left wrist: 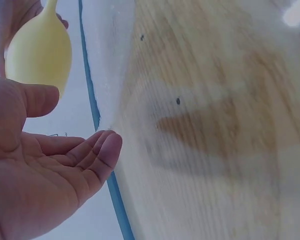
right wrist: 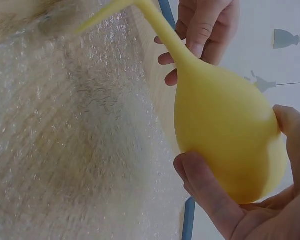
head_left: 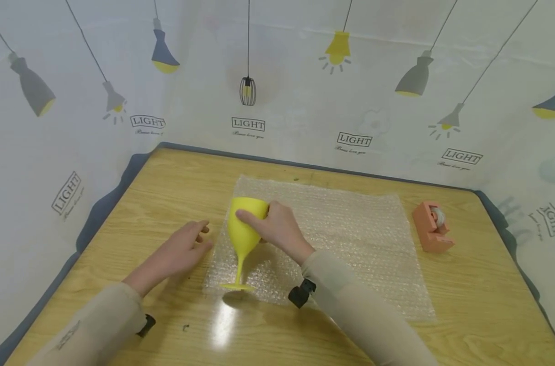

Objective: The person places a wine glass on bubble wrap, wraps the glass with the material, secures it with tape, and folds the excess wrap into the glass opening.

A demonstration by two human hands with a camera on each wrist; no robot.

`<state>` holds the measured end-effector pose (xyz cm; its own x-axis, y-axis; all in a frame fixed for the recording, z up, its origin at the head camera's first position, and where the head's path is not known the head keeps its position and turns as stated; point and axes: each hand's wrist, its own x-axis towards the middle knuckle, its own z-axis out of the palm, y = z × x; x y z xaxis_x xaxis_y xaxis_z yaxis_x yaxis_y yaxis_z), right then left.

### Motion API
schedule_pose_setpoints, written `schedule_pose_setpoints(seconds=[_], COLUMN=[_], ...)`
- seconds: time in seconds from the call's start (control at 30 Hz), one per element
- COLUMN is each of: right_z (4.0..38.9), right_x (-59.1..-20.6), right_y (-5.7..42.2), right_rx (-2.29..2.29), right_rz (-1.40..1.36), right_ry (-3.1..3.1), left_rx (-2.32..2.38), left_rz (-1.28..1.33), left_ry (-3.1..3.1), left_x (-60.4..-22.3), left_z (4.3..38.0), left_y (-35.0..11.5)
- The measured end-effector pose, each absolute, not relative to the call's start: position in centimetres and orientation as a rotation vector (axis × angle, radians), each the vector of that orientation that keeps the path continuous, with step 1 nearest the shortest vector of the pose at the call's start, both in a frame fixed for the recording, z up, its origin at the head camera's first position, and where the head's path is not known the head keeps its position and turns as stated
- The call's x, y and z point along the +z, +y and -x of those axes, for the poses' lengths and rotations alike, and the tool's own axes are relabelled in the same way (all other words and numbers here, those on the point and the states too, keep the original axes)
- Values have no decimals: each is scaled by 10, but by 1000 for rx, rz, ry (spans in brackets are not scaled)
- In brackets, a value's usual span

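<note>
A yellow goblet (head_left: pixel 244 239) stands nearly upright in the air, its foot a little above the near left part of a bubble wrap sheet (head_left: pixel 341 244). My right hand (head_left: pixel 279 229) grips the goblet's bowl near the rim, the thumb across its front. In the right wrist view the fingers and thumb curl round the yellow bowl (right wrist: pixel 225 130). To the left of the goblet, apart from it, my left hand (head_left: pixel 186 246) hovers over the wood. The left wrist view shows this left hand (left wrist: pixel 55 165) with relaxed fingers and nothing in them.
An orange tape dispenser (head_left: pixel 433 229) with a roll of tape stands right of the bubble wrap. The wooden table (head_left: pixel 158 188) is bordered at the back and sides by a white wall covering (head_left: pixel 296 91) printed with lamps.
</note>
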<state>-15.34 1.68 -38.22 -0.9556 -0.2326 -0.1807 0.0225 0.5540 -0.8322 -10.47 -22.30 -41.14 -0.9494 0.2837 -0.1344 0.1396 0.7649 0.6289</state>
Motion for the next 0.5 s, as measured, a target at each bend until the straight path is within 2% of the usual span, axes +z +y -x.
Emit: schedule_pose_setpoints(seconds=[0.5], right_z=[161], right_x=[-391], right_y=[11], right_rx=[-1213], right_rz=[120], right_ry=[2551], left_rx=[1047], left_rz=[-96], left_ry=[2627], left_x=[-411], left_z=[123], left_y=[-213])
